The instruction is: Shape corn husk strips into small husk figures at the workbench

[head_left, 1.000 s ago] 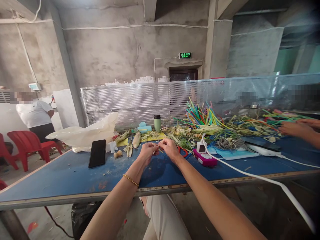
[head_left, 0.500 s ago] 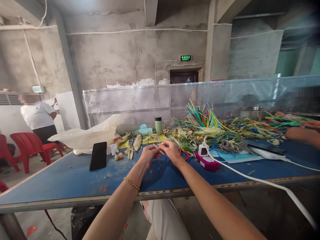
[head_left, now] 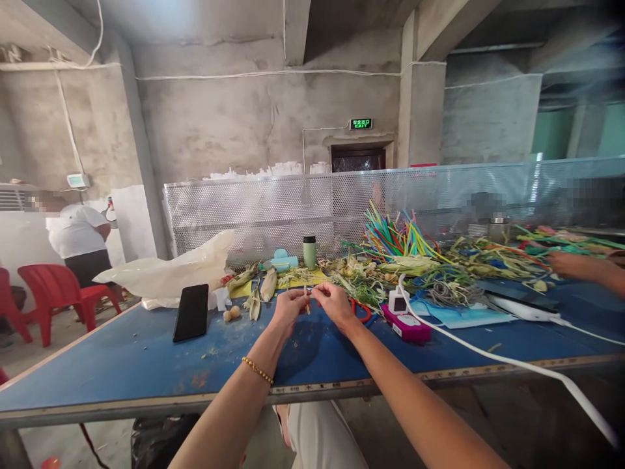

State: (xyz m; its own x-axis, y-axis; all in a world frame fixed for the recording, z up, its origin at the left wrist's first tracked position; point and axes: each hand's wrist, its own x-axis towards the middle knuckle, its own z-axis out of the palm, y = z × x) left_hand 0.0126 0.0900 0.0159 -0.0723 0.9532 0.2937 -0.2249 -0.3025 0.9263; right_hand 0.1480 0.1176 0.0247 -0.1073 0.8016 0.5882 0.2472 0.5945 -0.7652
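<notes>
My left hand (head_left: 290, 309) is closed in a pinch on a thin pale strip (head_left: 306, 301) that looks like dried corn husk and stands nearly upright. Close against it, my right hand (head_left: 334, 305) pinches with thumb and forefinger at the strip's side; what sits between those fingertips is too small to make out. Both hands are just above the blue table (head_left: 219, 365). Beyond the left hand lie corn husks (head_left: 268, 285) and small round tan balls (head_left: 231, 314). Red-handled scissors (head_left: 361, 311) rest beside the right hand.
A black phone (head_left: 191, 312) and a pale plastic bag (head_left: 170, 270) lie left. A green bottle (head_left: 309, 252), colourful pipe cleaners (head_left: 395, 231) and husk piles line the back. At right are a magenta box (head_left: 407, 324), a white cable (head_left: 488, 348) and another person's hand (head_left: 569, 264).
The pale strip now stands more upright between my fingers, and my fingertips have shifted slightly apart. The other person's hand at right has moved a little left. The view has tilted up slightly.
</notes>
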